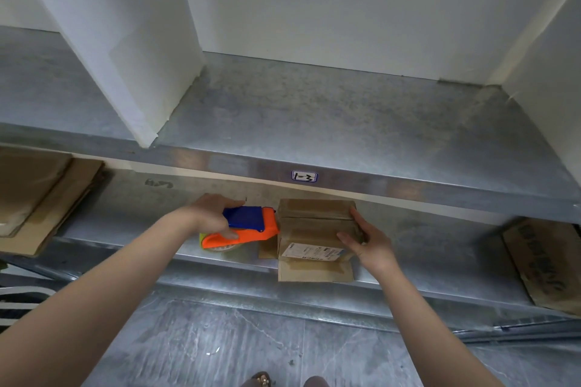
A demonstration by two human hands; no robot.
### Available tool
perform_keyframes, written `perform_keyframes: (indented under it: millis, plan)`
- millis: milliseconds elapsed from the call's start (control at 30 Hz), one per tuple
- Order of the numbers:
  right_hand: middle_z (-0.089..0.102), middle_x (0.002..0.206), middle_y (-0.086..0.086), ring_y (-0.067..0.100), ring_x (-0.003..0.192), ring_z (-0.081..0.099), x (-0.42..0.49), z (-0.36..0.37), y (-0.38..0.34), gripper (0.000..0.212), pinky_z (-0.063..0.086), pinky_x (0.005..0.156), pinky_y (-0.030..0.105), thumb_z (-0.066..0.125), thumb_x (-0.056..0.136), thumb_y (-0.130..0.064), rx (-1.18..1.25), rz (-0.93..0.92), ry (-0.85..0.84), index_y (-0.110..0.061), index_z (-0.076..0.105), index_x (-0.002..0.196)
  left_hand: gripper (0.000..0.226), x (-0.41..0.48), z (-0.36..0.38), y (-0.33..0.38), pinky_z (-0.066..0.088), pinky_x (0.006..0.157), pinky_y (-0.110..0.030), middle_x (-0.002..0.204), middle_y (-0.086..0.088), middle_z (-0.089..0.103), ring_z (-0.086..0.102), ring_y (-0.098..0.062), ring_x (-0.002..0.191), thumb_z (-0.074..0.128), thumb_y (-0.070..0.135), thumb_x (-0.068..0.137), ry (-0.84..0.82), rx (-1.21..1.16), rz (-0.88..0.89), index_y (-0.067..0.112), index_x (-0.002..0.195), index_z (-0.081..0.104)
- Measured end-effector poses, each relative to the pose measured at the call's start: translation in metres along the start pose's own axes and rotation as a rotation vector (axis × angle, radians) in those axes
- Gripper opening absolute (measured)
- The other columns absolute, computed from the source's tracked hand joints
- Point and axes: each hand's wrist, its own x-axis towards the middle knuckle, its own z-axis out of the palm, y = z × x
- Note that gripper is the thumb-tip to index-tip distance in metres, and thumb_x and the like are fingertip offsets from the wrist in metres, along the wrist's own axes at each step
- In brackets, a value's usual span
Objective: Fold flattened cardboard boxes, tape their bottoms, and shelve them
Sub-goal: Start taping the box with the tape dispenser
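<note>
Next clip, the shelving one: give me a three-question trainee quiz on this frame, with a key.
1. Fill in: the label on the front edge of the upper shelf reads ___.
2. The cardboard box that the right hand holds sits on: A) the upper shelf B) the lower shelf C) a table.
3. True or false: the left hand grips the tape dispenser.
Key: 1) 1-3; 2) B; 3) true.
</note>
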Motion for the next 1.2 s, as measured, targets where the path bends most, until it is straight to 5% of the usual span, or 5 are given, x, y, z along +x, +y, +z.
perform_keyframes:
  millis: [467, 767, 900, 1067, 1200]
  plan:
    - [0.059, 0.127, -0.009, 0.009, 0.112, 0.057, 0.003, -0.001, 0.009, 0.071, 0.048, 0.101, 0.028, 0.075, 0.081, -0.04, -0.012, 0.003, 0.017, -0.04, 0.04, 0.144, 0.073, 0.01, 0.023, -0.058, 0.034, 0.084, -0.023, 0.117, 0.002, 0.05, 0.049, -0.014, 0.106, 0.077, 0.03, 0.078, 0.105, 0.034, 0.068, 0.03, 0.142, 0.042]
    - [0.055, 0.13, -0.009, 0.013, 0.117, 0.055, -0.005, 0.005, 0.002, 0.066, 0.046, 0.093, 0.02, 0.07, 0.087, -0.036, -0.034, -0.038, 0.046, -0.037, 0.038, 0.145, 0.074, 0.015, 0.027, -0.068, 0.021, 0.112, -0.035, 0.146, 0.003, 0.036, 0.022, -0.022, 0.138, 0.07, 0.043, 0.08, 0.159, 0.123, 0.072, 0.035, 0.145, 0.035]
    - [0.053, 0.138, -0.004, 0.019, 0.12, 0.056, -0.009, 0.006, -0.001, 0.067, 0.049, 0.095, 0.027, 0.062, 0.091, -0.042, -0.17, -0.097, 0.06, -0.036, 0.029, 0.149, 0.072, 0.004, 0.034, -0.038, 0.002, 0.118, -0.036, 0.151, 0.003, 0.033, 0.009, -0.022, 0.146, 0.064, 0.052, 0.077, 0.344, 0.087, 0.157, 0.032, 0.142, 0.041]
    - [0.06, 0.13, -0.002, 0.024, 0.113, 0.059, -0.015, 0.011, -0.002, 0.06, 0.051, 0.091, 0.034, 0.052, 0.092, -0.054, -0.348, -0.254, 0.172, -0.034, 0.037, 0.146, 0.053, -0.02, 0.057, 0.057, 0.016, 0.109, -0.017, 0.147, 0.009, 0.038, 0.027, -0.01, 0.138, 0.058, 0.036, 0.094, 0.447, -0.094, 0.434, 0.027, 0.143, 0.041]
    - [0.049, 0.145, 0.003, 0.029, 0.136, 0.035, -0.018, 0.012, -0.006, 0.078, 0.043, 0.102, 0.04, 0.023, 0.081, -0.071, -0.553, -0.242, 0.237, -0.032, 0.04, 0.146, 0.057, -0.012, 0.077, 0.096, 0.019, 0.116, -0.028, 0.153, 0.005, 0.032, 0.023, -0.015, 0.142, 0.051, 0.041, 0.096, 0.445, -0.033, 0.472, 0.024, 0.148, 0.034]
